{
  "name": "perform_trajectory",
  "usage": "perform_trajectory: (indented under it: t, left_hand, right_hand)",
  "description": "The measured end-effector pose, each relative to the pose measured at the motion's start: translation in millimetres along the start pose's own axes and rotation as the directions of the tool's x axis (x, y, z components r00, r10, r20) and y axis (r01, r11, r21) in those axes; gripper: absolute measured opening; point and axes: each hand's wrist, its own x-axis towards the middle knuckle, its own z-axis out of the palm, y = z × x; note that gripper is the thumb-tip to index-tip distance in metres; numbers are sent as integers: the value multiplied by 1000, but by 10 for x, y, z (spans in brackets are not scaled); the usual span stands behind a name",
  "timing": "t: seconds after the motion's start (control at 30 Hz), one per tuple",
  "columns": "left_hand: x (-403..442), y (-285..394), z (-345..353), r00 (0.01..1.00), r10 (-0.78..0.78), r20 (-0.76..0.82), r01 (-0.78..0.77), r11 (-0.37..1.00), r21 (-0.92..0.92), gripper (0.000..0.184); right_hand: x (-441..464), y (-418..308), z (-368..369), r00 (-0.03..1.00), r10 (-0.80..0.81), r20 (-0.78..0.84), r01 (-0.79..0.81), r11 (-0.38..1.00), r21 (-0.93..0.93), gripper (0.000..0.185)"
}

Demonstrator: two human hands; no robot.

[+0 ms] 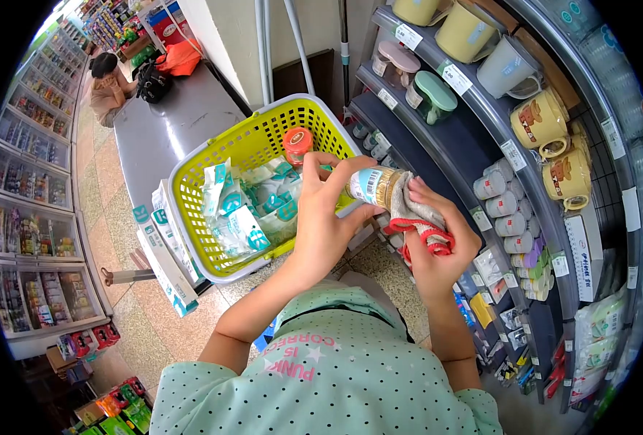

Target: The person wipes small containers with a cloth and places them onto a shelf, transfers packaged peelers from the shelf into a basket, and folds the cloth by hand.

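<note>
My left hand [323,206] is closed round a small cylindrical jar [371,185] with a barcode label and tan contents showing through one end. A grey cloth with red edging [424,215] is gripped in my right hand [446,246] and pressed over the jar's right end, hiding it. Just left of the jar, a yellow-green plastic basket [191,243] holds several white-and-teal packets [245,228] and a red-lidded jar [297,142]. The basket rests partly on a grey table.
Shelves [474,109] on the right carry mugs [539,123], lidded cups [432,98] and white rolls [506,203]. Long white boxes [163,254] lie by the basket. Beyond the grey table [169,123], with a black bag [153,81] on it, sits another person [108,90].
</note>
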Motion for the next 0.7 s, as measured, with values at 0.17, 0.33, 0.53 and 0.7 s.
perform_trajectory:
  t: [0.17,0.33,0.53,0.7]
  left_hand:
    - [0,95,-4,998,51,-44,-45,989,138,58]
    - [-26,129,-12,994,91,-54,-78,975,206,60]
    - [-36,136,-41,995,85,-43,-77,985,151,62]
    - [-45,83,-5,995,81,-66,-78,996,48,62]
  right_hand:
    - [30,-49,20,998,-55,20,56,997,-51,32]
    - [62,-59,8,990,-127,62,129,991,-33,34]
    - [139,-169,-77,950,-230,209,249,966,-69,33]
    - [212,-249,-173,874,-296,385,348,935,-72,31]
